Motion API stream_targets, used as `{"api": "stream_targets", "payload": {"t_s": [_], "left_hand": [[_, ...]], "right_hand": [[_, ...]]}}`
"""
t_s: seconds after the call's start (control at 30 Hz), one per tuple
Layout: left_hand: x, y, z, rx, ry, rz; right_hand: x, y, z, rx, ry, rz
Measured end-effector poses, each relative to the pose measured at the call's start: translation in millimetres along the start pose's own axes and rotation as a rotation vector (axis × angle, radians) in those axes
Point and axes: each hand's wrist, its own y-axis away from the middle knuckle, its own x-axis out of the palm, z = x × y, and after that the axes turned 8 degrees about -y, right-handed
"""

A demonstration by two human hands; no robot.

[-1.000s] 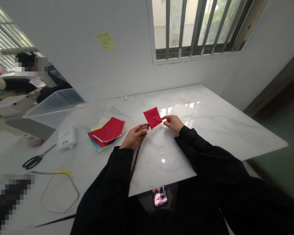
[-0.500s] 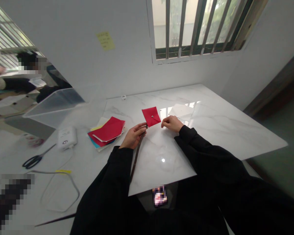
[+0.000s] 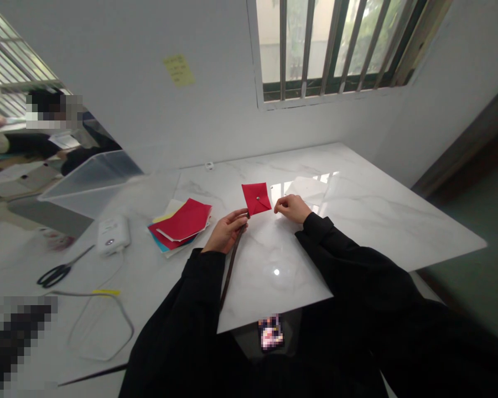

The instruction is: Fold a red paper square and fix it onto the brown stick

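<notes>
My left hand (image 3: 226, 231) is closed around a thin dark stick (image 3: 231, 264) that runs back toward my body. At the stick's far end a folded red paper square (image 3: 256, 198) is fixed by a small metal pin. My right hand (image 3: 291, 208) rests on the white marble table (image 3: 357, 221) just right of the red paper, fingers curled in a loose fist; whether anything is in it I cannot make out. Both arms wear black sleeves.
A stack of red, blue and yellow paper sheets (image 3: 181, 224) lies left of my hands. Further left are a white device (image 3: 113, 235) with a cable, black scissors (image 3: 56, 272) and a clear plastic box (image 3: 92, 179). A white sheet (image 3: 309, 188) lies behind my right hand. Another person sits far left.
My right hand's pointing finger has drawn back from the red paper's corner and curled in. The red paper has turned slightly on the pin.
</notes>
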Motion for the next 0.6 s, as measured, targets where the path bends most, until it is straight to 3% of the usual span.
{"api": "stream_targets", "payload": {"t_s": [0.3,0.33,0.47,0.5,0.6], "left_hand": [[0.6,0.4,-0.6,0.052,0.009,-0.045],[1.2,0.7,-1.3,0.059,0.020,-0.062],[3.3,2.3,-4.3,0.067,0.032,-0.086],[3.6,2.7,-4.9,0.066,0.027,-0.085],[3.8,3.6,-6.1,0.056,0.016,-0.087]], "right_hand": [[5.9,1.7,4.8,0.141,-0.031,-0.140],[8.3,2.7,7.4,0.142,-0.053,-0.082],[16.6,6.2,16.5,-0.001,-0.156,0.391],[17.7,6.5,17.4,-0.018,-0.168,0.423],[17.1,5.6,15.6,-0.001,-0.155,0.293]]}}
